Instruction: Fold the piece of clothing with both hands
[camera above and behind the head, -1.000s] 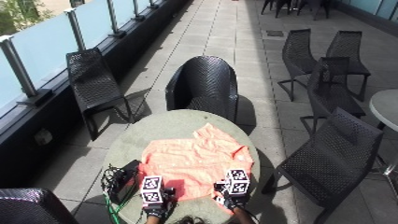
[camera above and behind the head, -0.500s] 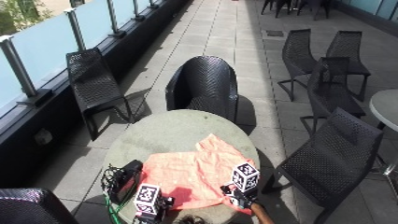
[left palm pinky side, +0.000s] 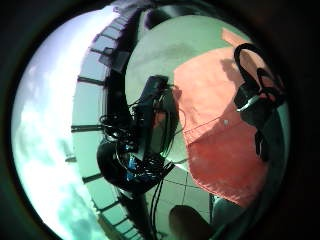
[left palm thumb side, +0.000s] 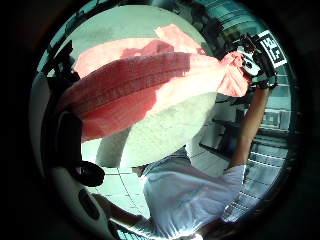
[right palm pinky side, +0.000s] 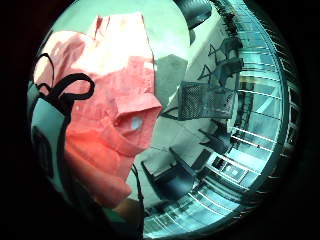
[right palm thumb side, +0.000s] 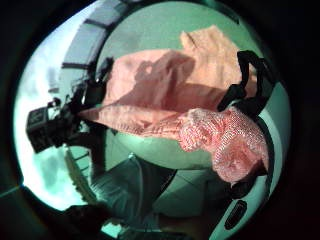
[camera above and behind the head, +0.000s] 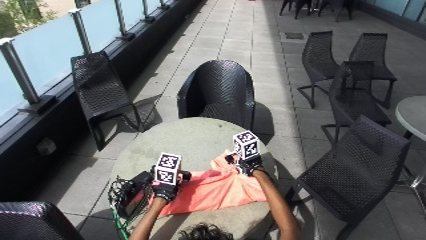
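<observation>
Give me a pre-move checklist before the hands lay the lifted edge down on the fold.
1. Left hand grips the garment: ok, cloth bunches at it in the right thumb side palm view.
2. Right hand grips the garment: ok, a corner is gathered at it in the left thumb side palm view.
3. Lifted edge taut between the hands: ok, it spans both without a deep sag.
4. Far part lying flat on the round table: ok, as far as the palm views show.
5. Black device with cables clear of the cloth: cannot tell, it sits right beside the left edge.
6. Near hem on the table: cannot tell, hidden by the arms.
</observation>
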